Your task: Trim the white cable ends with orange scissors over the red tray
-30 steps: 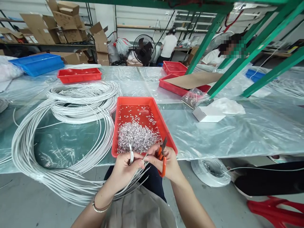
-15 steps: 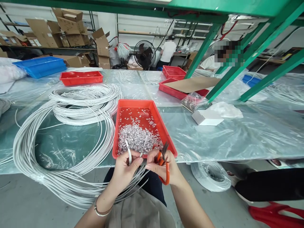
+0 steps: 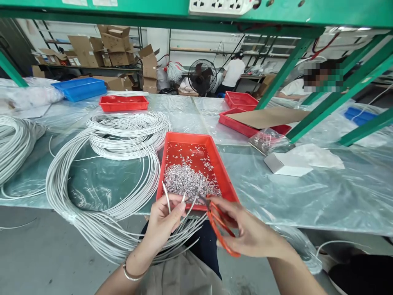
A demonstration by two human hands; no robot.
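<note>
My left hand [image 3: 164,221] pinches the ends of several thin white cables [image 3: 167,196], which stick up between its fingers and trail down over my lap. My right hand [image 3: 248,231] grips orange-handled pliers [image 3: 219,225] with the handles spread, the dark jaws pointing left at a cable end close to my left fingers. Both hands hover at the near edge of a red tray [image 3: 229,184] holding a heap of small silvery metal pieces [image 3: 187,180].
Big coils of white cable [image 3: 101,164] lie on the plastic-covered table [image 3: 307,196] to the left and hang over its edge. Other red trays [image 3: 124,102], a blue bin [image 3: 80,88], a white box [image 3: 288,164], green frame posts [image 3: 325,104] and people working stand beyond.
My right hand swung the pliers from upright to lying level, handles now spread, jaws toward the cable end. The view shifted right and down; my left hand kept its hold on the cables.
</note>
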